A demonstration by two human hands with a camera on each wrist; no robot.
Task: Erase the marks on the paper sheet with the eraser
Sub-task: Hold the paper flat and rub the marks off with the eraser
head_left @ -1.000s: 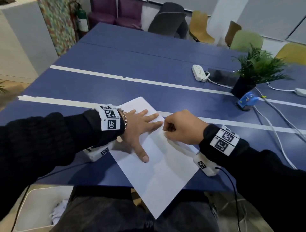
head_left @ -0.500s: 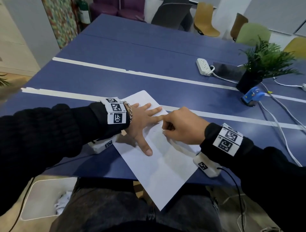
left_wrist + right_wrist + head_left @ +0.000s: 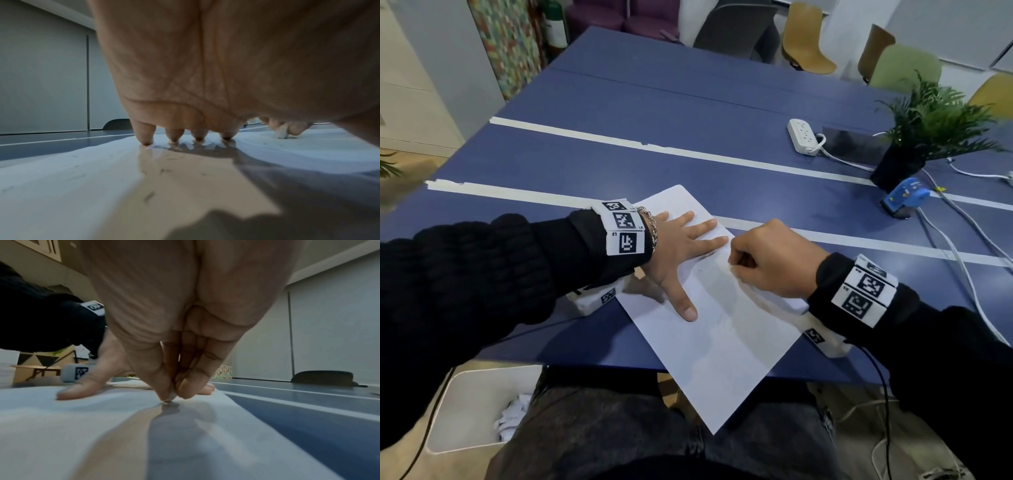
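A white paper sheet [image 3: 726,346] lies slanted on the blue table [image 3: 688,102], its near corner hanging over the front edge. Faint pencil marks [image 3: 705,257] show beside my left hand [image 3: 685,253], which lies flat on the sheet with fingers spread straight [image 3: 185,134]. My right hand [image 3: 767,260] is curled just right of those fingertips. Its thumb and fingers pinch a small white eraser [image 3: 170,398], whose tip touches the paper; in the left wrist view the eraser [image 3: 281,132] stands under the fingers. Erasing crumbs dot the paper [image 3: 102,170].
A potted plant [image 3: 924,130], a blue tape dispenser [image 3: 905,198], a white power strip [image 3: 803,135] and cables lie at the table's right. Two strips of white tape [image 3: 654,149] cross the table. Chairs stand behind; a white bin [image 3: 479,407] sits on the floor below left.
My right hand with the eraser has shifted slightly along the sheet near the left fingertips. The left hand stays flat on the paper. The head view has tilted a little.
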